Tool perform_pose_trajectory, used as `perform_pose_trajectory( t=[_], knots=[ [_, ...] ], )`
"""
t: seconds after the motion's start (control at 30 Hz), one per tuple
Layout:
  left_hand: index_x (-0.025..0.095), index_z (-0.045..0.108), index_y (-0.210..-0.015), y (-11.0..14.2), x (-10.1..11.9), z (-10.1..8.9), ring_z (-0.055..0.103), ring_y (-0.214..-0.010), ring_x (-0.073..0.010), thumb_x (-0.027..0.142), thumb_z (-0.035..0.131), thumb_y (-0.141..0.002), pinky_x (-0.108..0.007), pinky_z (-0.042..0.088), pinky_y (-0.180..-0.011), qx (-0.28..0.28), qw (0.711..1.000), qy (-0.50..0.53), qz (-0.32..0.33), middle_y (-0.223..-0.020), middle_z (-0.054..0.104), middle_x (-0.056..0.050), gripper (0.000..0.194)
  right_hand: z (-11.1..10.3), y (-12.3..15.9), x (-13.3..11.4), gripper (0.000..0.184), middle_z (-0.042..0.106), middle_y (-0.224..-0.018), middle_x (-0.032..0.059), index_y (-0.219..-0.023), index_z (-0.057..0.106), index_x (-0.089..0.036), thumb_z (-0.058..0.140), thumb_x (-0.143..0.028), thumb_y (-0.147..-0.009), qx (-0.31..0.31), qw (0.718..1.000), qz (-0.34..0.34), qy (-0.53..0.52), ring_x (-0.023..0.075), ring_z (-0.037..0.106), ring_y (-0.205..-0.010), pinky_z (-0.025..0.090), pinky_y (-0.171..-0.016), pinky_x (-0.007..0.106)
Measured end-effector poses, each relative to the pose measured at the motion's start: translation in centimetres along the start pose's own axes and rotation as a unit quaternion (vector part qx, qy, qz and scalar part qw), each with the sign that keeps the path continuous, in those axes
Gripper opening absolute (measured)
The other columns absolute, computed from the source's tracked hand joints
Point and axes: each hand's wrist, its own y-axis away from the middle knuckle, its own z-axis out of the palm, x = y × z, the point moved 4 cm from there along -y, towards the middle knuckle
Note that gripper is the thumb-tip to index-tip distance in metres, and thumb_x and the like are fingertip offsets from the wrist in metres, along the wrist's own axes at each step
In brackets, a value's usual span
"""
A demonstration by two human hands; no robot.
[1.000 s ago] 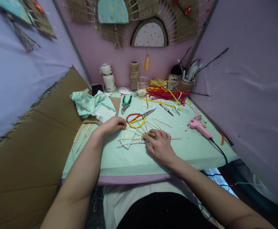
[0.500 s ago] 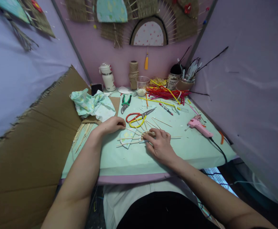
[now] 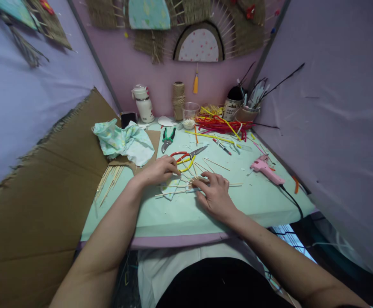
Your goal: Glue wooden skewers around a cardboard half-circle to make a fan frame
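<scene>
Several thin wooden sticks [image 3: 209, 166] fan out from a small brown cardboard piece [image 3: 204, 181] near the table's front. My right hand [image 3: 216, 194] rests over that piece, with thumb and curved fingers pressing it down; part of it is hidden beneath them. My left hand [image 3: 160, 171] is closed in a pinch at the left side of the fan, on one of the thin sticks. Below its fingers lies a patterned cloth piece [image 3: 170, 190], with sticks crossing it. Just beyond the left fingers are scissors [image 3: 196, 152] with red and yellow handles, partly covered by sticks.
Green-handled pruning shears [image 3: 167, 139] lie behind the scissors. A pink glue gun [image 3: 266, 170] with a cable is at right. Crumpled cloth [image 3: 124, 141], loose sticks [image 3: 112, 182] and a large cardboard sheet [image 3: 42, 184] are at left. Red pipe cleaners [image 3: 218, 125] lie at the back.
My left hand has moved right, closer to the cardboard piece, and now covers part of the scissors' handles. My right hand stays in place.
</scene>
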Motion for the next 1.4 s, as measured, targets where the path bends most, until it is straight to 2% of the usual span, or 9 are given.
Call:
perform_pose_trajectory(
  t=[0.2,0.33,0.77,1.4],
  knots=[
    [0.028,0.078,-0.104,-0.5,1.5,0.9,0.052,-0.100,-0.0192,-0.002,0.053,-0.080,-0.034,0.040,-0.096,-0.033,0.999,-0.023,0.009,-0.099,0.062,-0.004,0.046,0.0,0.0,-0.1,0.031,0.051,-0.131,0.0092,-0.121,0.066,-0.033,0.054,-0.031,-0.092,-0.014,1.000,-0.006,-0.001,0.0282,0.042,-0.118,0.031,-0.096,0.046],
    [0.030,0.078,-0.104,-0.6,1.9,1.1,0.051,-0.097,-0.0186,-0.002,0.053,-0.079,-0.036,0.038,-0.100,-0.040,0.999,-0.030,0.016,-0.095,0.060,-0.003,0.048,0.1,0.0,-0.1,0.031,0.050,-0.132,0.0092,-0.121,0.066,-0.033,0.054,-0.032,-0.093,-0.012,1.000,-0.007,-0.006,0.0281,0.041,-0.120,0.030,-0.097,0.046],
    [0.030,0.078,-0.107,-0.6,1.2,1.5,0.050,-0.096,-0.0204,0.007,0.053,-0.085,-0.037,0.041,-0.097,-0.040,0.999,-0.020,0.028,-0.095,0.061,-0.006,0.040,0.3,-0.1,0.0,0.030,0.050,-0.132,0.0085,-0.121,0.065,-0.034,0.053,-0.032,-0.093,-0.021,1.000,-0.008,-0.001,0.0279,0.041,-0.120,0.029,-0.097,0.046],
    [0.032,0.078,-0.105,-0.7,1.1,1.8,0.049,-0.095,-0.0198,0.010,0.053,-0.089,-0.035,0.041,-0.095,-0.050,0.998,-0.022,0.021,-0.095,0.061,-0.005,0.037,0.2,-0.1,-0.1,0.030,0.051,-0.133,0.0085,-0.120,0.065,-0.033,0.051,-0.031,-0.094,-0.024,1.000,-0.006,-0.008,0.0278,0.040,-0.121,0.028,-0.097,0.046]
  ],
)
